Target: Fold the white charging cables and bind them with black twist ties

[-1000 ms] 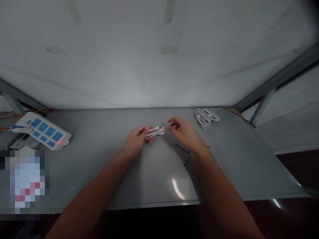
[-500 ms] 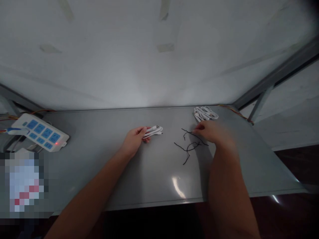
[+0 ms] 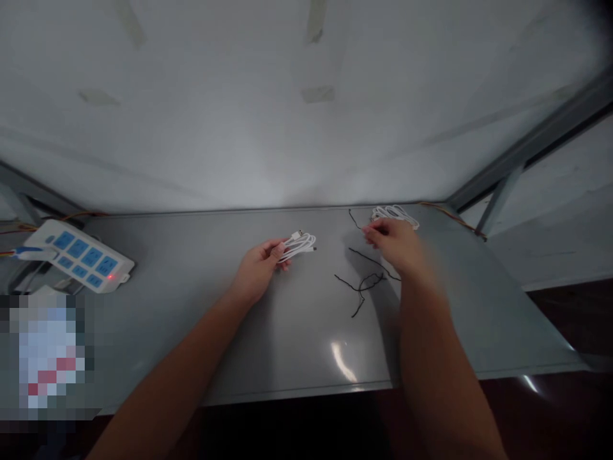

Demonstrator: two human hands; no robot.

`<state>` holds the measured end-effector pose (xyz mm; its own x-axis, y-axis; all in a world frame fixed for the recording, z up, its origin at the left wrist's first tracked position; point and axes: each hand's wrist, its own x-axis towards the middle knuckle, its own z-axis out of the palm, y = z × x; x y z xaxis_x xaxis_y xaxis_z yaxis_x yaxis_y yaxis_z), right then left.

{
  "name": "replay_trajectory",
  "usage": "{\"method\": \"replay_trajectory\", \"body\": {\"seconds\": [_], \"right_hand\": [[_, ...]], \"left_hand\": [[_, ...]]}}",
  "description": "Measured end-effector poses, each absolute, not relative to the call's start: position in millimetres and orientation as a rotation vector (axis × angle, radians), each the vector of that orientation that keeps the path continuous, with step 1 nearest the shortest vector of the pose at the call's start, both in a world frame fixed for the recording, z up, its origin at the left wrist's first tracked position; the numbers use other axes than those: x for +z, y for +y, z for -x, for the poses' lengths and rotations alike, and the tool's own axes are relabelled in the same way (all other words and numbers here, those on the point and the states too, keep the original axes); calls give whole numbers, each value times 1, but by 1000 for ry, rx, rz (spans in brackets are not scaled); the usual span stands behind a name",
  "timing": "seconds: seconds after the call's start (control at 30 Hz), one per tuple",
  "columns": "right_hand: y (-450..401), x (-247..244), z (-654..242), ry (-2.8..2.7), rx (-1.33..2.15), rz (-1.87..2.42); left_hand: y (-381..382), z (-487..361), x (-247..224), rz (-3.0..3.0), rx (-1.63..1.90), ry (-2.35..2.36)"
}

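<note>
A folded white USB cable (image 3: 301,245) is gripped near its left end by my left hand (image 3: 261,268), its connectors pointing away from the fingers. My right hand (image 3: 395,246) pinches a thin black twist tie (image 3: 354,219), which sticks up and to the left from the fingertips. Below that hand, several more black twist ties (image 3: 361,289) lie loosely crossed on the grey tabletop (image 3: 301,345). Behind the right hand, and partly hidden by it, rests a coiled bundle of white cable (image 3: 400,213).
A white power strip (image 3: 90,255) with blue sockets and a lit red light sits at the left, a plug in its end. Thin coloured wires (image 3: 453,214) run along the back right corner. A pale wall (image 3: 268,128) rises behind the table, and metal frame bars (image 3: 507,191) flank it.
My right hand has lifted a black twist tie off the table and moved slightly up and left. The white USB cable in my left hand has tilted upward a little.
</note>
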<state>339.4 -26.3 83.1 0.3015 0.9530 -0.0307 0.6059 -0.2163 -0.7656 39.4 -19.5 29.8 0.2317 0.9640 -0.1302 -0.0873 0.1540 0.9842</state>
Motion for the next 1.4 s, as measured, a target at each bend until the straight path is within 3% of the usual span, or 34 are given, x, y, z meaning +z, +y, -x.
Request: {"method": "replay_trajectory", "body": {"seconds": [0.27,0.53,1.4], "right_hand": [[-28,52,-252,-1604,829,1591],[-30,36,-233,-1439,1093,1364],[-40,34,-221,-1698,858,1398]], "left_hand": [[-27,-45,42,-1072,989,912],[-25,-46,41,-783,1037,835],[-15,-46,25,-751,1161,1049]]}}
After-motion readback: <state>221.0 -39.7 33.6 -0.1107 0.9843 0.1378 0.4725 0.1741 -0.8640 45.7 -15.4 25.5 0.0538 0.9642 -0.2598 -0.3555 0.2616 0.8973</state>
